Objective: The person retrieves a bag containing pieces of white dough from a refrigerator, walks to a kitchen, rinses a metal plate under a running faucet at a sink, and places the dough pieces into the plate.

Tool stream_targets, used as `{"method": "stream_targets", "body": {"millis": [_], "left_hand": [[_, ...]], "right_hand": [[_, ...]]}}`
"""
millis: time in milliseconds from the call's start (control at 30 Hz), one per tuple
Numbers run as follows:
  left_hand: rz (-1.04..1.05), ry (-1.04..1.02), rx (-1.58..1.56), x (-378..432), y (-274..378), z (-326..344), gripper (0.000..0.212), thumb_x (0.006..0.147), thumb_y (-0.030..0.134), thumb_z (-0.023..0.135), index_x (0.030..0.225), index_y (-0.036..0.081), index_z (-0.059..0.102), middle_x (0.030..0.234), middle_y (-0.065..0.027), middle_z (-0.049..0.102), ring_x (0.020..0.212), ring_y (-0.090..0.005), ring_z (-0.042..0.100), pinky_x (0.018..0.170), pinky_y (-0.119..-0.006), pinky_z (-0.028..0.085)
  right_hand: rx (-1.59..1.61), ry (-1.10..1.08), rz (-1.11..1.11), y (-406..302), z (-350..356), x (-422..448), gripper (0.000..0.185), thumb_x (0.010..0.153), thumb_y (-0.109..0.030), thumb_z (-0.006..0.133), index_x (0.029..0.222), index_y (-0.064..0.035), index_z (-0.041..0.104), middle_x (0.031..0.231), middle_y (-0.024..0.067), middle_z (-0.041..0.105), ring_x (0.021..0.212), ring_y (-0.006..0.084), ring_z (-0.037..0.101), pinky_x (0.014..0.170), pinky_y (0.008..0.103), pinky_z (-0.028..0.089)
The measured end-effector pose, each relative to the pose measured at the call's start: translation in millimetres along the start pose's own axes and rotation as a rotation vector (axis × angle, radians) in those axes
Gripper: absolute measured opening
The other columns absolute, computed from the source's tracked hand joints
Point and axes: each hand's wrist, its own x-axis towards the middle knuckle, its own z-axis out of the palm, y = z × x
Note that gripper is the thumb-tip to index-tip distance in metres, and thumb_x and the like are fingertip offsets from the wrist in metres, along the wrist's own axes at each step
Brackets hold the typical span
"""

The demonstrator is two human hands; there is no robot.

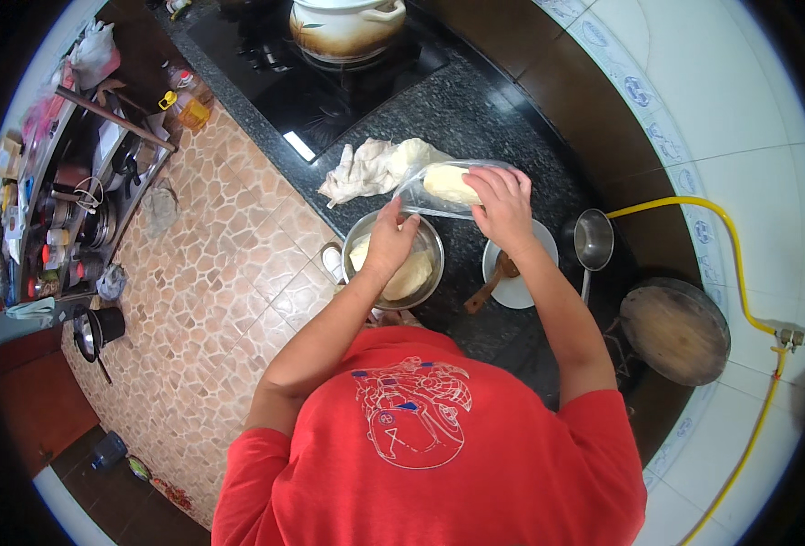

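Observation:
My right hand (503, 205) grips a pale yellow lump of food (447, 183) at its right end, with a clear plastic bag (419, 198) around it. Over the rim of a round metal bowl (438, 254) is my left hand (390, 242), its fingertips at the bag's left edge; whether they pinch the film is unclear. Inside the bowl lie more pale lumps (411, 275), partly hidden by that hand. A crumpled off-white cloth (361, 170) rests just beyond the bag, with another whitish lump (413, 153) against it.
Under my right forearm stands a white bowl (542, 242) with a wooden-handled utensil (486, 293). A metal ladle (593, 239) and a round wooden board (675, 331) are at the right. A lidded pot (348, 31) sits on the black cooktop (266, 102). Shelves (136, 184) stand across the tiled floor.

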Motion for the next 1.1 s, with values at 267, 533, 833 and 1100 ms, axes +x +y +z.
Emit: {"method": "stream_targets", "body": {"millis": [267, 533, 833, 1100], "left_hand": [[-0.149, -0.176, -0.187, -7, -1, -3, 0.039, 0.089, 0.021, 0.056, 0.122, 0.001, 0.052, 0.097, -0.0059, 0.063, 0.081, -0.011, 0.056, 0.071, -0.023, 0.045], [0.022, 0.091, -0.302, -27, 1, -44, 0.021, 0.087, 0.016, 0.06, 0.101, 0.001, 0.063, 0.108, -0.0126, 0.058, 0.097, -0.0187, 0.057, 0.084, -0.029, 0.045], [0.703, -0.186, 0.566, -49, 72, -108, 0.086, 0.06, 0.033, 0.079, 0.133, 0.009, 0.04, 0.136, -0.0164, 0.04, 0.125, -0.037, 0.036, 0.103, -0.044, 0.033], [0.239, -0.226, 0.573, -80, -8, -81, 0.057, 0.062, 0.015, 0.074, 0.114, 0.008, 0.052, 0.103, -0.0138, 0.059, 0.095, -0.0341, 0.055, 0.086, -0.041, 0.044]], "right_hand": [[0.732, 0.257, 0.406, -23, -22, -16, 0.057, 0.069, -0.01, 0.072, 0.121, -0.0046, 0.049, 0.118, 0.0081, 0.055, 0.105, 0.0208, 0.055, 0.084, 0.0306, 0.042], [1.939, 0.069, 0.903, -40, -24, -34, 0.048, 0.09, -0.034, 0.051, 0.123, 0.0008, 0.046, 0.106, 0.0143, 0.061, 0.086, 0.0188, 0.062, 0.065, 0.024, 0.045], [1.396, -0.73, 0.745, -71, -1, -15, 0.046, 0.082, -0.032, 0.063, 0.114, 0.0009, 0.056, 0.091, 0.0003, 0.06, 0.077, 0.0056, 0.052, 0.061, 0.0199, 0.039], [0.841, -0.668, 0.603, -70, 34, -10, 0.044, 0.089, -0.027, 0.057, 0.126, -0.0038, 0.049, 0.102, 0.0103, 0.065, 0.091, 0.0173, 0.061, 0.081, 0.0283, 0.046]]}}
